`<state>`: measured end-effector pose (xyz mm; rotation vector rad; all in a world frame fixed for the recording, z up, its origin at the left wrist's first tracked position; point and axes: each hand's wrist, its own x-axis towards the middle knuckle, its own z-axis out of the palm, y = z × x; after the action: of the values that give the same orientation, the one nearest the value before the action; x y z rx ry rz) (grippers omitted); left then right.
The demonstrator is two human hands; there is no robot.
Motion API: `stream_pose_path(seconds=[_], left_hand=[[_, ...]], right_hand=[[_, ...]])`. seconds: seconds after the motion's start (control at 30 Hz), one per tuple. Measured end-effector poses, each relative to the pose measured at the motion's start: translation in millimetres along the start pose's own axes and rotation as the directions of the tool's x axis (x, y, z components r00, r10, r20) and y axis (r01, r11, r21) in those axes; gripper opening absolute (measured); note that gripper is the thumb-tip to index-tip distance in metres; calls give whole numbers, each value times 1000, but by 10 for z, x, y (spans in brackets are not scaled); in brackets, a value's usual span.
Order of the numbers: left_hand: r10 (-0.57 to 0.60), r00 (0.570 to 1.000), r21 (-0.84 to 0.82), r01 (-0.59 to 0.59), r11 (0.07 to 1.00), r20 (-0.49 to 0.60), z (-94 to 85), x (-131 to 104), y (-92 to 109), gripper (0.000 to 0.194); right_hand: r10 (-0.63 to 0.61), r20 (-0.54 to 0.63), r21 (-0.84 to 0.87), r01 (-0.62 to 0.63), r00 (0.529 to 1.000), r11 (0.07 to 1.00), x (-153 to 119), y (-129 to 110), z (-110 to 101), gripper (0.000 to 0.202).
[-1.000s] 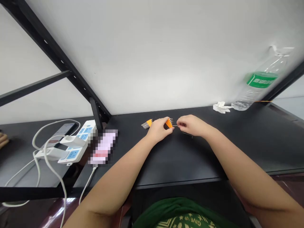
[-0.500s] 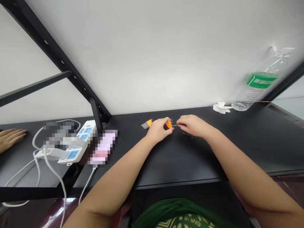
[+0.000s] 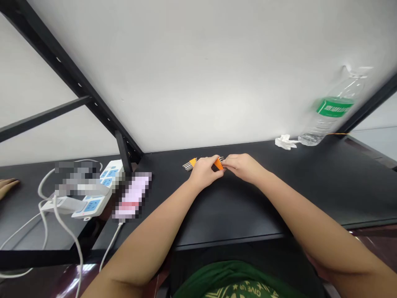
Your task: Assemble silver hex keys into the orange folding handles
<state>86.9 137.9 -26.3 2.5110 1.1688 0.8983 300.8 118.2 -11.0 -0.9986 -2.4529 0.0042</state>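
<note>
— While both hands meet at the frame's centre, what has the left hand got?
— Its fingers are closed on an orange holder of thin metal pins, low over the black table.
— And the right hand?
— Pinched shut against the holder's pin end; what it grips is hidden.
— Anything nearby?
— A second orange pin holder lies just left of them.

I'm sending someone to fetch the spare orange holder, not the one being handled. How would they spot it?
Start at the black table along the white wall. Just left of the person's left hand lies a small orange holder with a row of metal pins pointing left. Unlike the orange piece between the two hands, it lies free on the table, untouched.
</note>
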Motion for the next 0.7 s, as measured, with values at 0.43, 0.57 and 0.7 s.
stream_pose_path(seconds=[0.43,0.57,0.7], left_hand=[[-171,959,-138,142,980,-227,-37,-2,-15,22],[-234,934,-199,184,963,-270,-25,14,-98,26],[-255,918,-246,183,952,-305,24,26,-174,33]], right_hand=[[188,31,-161,-180,982,970,18,-79,199,48],[197,106,-178,-176,975,968,3,14,41,45],[317,288,-39,-320,904,947,-93,258,-207,15]])
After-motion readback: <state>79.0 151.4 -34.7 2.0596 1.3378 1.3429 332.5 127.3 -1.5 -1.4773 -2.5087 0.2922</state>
